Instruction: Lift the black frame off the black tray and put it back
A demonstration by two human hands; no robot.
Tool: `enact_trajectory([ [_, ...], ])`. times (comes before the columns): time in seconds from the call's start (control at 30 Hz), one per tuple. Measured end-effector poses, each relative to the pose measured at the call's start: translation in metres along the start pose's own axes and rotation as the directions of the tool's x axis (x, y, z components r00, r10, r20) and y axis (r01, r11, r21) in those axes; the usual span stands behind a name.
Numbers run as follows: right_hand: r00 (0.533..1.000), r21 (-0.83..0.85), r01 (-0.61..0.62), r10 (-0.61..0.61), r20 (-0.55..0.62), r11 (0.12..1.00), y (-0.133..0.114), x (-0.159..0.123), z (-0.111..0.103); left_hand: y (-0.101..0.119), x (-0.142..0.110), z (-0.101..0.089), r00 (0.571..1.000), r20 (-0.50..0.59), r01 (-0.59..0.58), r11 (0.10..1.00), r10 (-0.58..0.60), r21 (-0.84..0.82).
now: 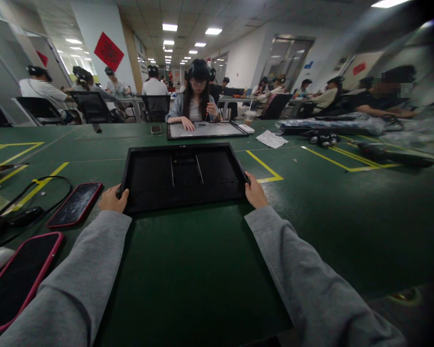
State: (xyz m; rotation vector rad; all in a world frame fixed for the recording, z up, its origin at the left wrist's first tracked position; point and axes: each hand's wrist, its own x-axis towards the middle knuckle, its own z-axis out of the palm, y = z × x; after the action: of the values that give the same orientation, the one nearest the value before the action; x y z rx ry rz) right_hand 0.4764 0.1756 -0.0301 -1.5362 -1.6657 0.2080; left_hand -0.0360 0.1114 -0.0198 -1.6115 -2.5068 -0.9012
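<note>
A black rectangular panel frame [152, 176], like the shell of a flat screen, is in front of me at the green table. Raised edges run around it, and two thin light strips cross its recessed middle. My left hand [115, 198] grips its left edge near the front corner, thumb on top. On the opposite side my right hand [255, 191] is closed around the right edge. The fingers under the frame are hidden on both sides. Whether the frame rests on the table or is slightly raised I cannot tell.
Two phones in red-pink cases, one [75, 205] farther and one [20, 284] nearer, lie left beside a black cable [63, 179]. Across the green table [202, 270], a person [197, 96] works at a grey panel [217, 129]. A crumpled tissue [272, 139] and plastic-wrapped parts [332, 124] lie right.
</note>
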Motion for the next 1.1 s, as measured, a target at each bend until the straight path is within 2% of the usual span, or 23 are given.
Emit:
enact_trajectory([
  [1.1, 1.000, 0.009, -0.003, 0.003, -0.003, 1.000, -0.0016, -0.0003, -0.0002, 0.0021, -0.0009, -0.0011, 1.000, 0.010, 0.014, 1.000, -0.014, 0.019],
])
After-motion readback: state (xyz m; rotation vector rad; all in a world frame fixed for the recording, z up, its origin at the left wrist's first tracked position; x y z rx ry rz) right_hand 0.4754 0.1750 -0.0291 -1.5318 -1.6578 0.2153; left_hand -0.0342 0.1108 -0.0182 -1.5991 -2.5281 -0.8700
